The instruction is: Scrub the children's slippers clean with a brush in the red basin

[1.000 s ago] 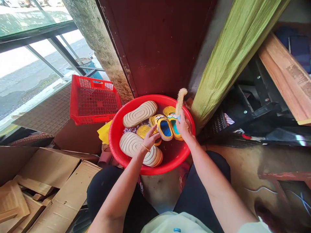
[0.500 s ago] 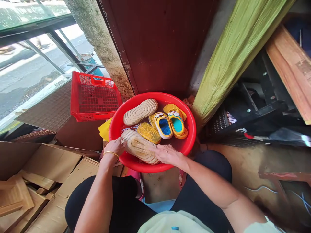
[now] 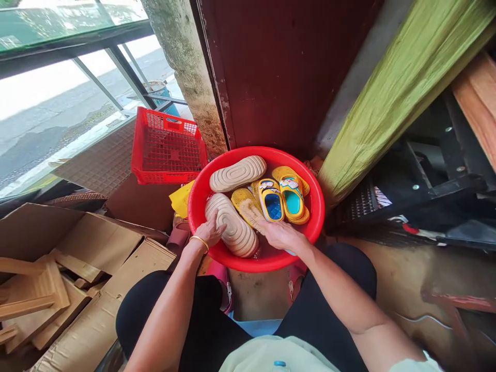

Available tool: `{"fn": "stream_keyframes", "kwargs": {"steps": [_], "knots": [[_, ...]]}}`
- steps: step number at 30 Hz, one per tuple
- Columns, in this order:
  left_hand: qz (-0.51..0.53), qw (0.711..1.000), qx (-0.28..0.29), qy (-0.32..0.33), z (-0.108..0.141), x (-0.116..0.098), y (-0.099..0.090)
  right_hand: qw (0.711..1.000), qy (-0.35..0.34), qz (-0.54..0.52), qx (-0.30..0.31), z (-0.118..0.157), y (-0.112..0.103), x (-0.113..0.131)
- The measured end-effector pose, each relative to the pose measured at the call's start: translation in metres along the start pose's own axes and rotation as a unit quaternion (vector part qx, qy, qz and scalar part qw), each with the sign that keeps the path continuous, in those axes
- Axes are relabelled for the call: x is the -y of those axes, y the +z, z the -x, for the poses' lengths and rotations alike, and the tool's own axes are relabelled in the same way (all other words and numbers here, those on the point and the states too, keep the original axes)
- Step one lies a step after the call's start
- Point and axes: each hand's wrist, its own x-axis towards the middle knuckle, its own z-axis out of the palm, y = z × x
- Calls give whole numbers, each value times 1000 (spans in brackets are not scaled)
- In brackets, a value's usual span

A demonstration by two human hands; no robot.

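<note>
A red basin with water in it stands between my knees. In it a beige-soled slipper lies sole up at the near left. My left hand, with a gold bangle at the wrist, grips this slipper's left edge, thumb over the sole. My right hand holds a scrubbing brush with pale bristles, apart from the slipper and over a yellow sole. Another beige sole lies behind. Two small yellow clogs, one with a blue inside and one teal, sit at the right.
A red plastic crate stands behind left. Cardboard boxes with wood pieces lie at the left. A dark red door, a green curtain and black metal framework border the basin's far and right sides.
The brush has come off the slipper's sole, moving up and right with my right hand. The slipper has turned somewhat under my left hand. The view has shifted left.
</note>
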Motion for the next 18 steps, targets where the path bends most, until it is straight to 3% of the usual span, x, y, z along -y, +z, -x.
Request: {"fn": "stream_keyframes", "kwargs": {"steps": [4, 11, 18], "knots": [[62, 997, -34, -10, -6, -1, 7, 1000, 4, 30, 6, 3, -2, -8], [92, 990, -101, -42, -7, -17, 14, 997, 37, 63, 4, -9, 14, 9], [84, 991, -73, -76, -1, -49, 19, 994, 72, 81, 30, -16, 13, 13]]}}
